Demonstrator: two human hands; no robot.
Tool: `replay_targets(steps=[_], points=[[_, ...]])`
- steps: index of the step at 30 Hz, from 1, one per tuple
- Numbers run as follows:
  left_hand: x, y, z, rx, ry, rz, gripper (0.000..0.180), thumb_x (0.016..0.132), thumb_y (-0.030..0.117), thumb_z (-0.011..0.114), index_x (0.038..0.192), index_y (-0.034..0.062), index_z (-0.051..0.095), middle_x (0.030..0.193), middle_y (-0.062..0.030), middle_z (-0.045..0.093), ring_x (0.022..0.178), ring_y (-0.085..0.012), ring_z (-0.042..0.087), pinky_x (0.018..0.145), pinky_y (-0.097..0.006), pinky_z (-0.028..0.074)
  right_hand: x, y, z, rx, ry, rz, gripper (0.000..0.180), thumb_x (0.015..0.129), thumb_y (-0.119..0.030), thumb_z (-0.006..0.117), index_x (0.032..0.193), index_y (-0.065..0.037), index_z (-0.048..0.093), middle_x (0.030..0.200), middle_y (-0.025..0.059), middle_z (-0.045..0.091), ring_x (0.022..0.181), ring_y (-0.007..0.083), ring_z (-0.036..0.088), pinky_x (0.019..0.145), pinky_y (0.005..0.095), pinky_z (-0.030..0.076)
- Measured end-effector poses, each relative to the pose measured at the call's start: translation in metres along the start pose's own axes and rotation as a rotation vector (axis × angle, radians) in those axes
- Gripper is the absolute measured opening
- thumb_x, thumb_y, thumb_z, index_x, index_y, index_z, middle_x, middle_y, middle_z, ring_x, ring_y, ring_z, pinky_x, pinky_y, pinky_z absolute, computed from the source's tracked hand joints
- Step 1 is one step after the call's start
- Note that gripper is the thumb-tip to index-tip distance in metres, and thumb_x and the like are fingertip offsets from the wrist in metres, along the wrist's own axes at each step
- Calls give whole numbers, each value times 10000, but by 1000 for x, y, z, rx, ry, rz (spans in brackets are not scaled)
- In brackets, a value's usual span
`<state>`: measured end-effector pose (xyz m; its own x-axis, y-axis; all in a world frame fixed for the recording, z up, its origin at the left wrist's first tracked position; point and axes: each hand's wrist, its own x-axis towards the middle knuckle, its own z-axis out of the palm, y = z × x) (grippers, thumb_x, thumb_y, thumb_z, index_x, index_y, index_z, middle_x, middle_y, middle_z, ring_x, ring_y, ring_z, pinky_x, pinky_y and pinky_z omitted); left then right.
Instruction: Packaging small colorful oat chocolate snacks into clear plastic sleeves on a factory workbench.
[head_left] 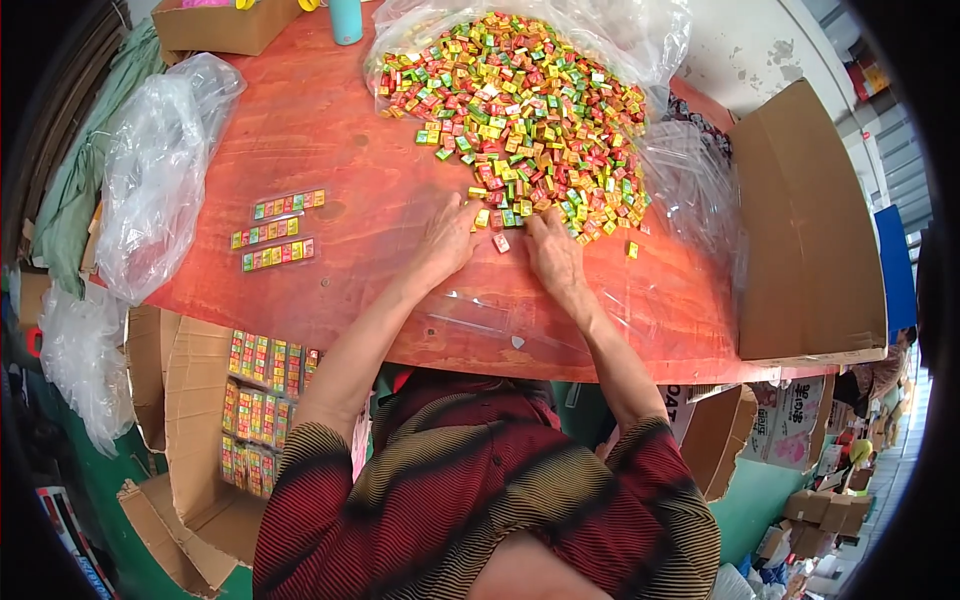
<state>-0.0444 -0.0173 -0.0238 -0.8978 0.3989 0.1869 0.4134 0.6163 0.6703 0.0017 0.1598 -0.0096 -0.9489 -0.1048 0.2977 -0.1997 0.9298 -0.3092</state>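
Observation:
A large heap of small wrapped blocks (540, 110) in red, yellow, green and orange spreads over the red table. At its near edge my left hand (450, 240) and my right hand (556, 255) face each other, with a short row of blocks (509, 217) between their fingertips. The fingers of both hands are curled and closed against the row's two ends; the fingertips are partly hidden. Just below the row lies a loose pinkish-red block (501, 243). Clear plastic sleeves (470, 312) lie on the table between my forearms. To the left are three filled clear strips (278, 254) of blocks.
Clear plastic bags (165, 160) hang over the table's left edge. A tall cardboard box (805, 230) stands at the right edge. An open carton (200, 440) below left holds stacked strips. A blue cup (345, 22) and another carton (225, 28) stand at the back left.

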Motion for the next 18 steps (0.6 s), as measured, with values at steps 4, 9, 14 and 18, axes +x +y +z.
replay_targets(steps=[4,9,14,18], points=[[5,4,-7,19,-75,-38,439,730,154,666,1130,70,504,940,-158,465,902,-334,505,761,-408,424,10,0,-7,-161,-97,81,194,750,-101,587,937,-61,550,905,123,524,792,314,564,614,401,472],[3,0,-8,79,-10,9,422,726,133,662,1111,42,515,1002,-187,500,931,-334,504,764,-423,420,31,-29,3,92,-23,-43,283,731,-120,613,1011,-95,581,850,139,542,739,317,575,614,402,473],[3,-9,-7,30,-23,-40,367,694,48,635,1037,23,505,958,-207,523,912,-383,527,742,-452,435,33,-37,21,75,-26,-103,255,714,-109,593,969,-101,600,850,147,547,765,319,578,621,407,481],[-11,-12,-11,36,90,-58,355,659,21,658,993,23,539,873,-150,567,828,-320,555,734,-404,445,30,-35,17,87,-50,-66,228,722,-109,592,949,-101,605,858,152,553,761,324,576,626,414,480]])
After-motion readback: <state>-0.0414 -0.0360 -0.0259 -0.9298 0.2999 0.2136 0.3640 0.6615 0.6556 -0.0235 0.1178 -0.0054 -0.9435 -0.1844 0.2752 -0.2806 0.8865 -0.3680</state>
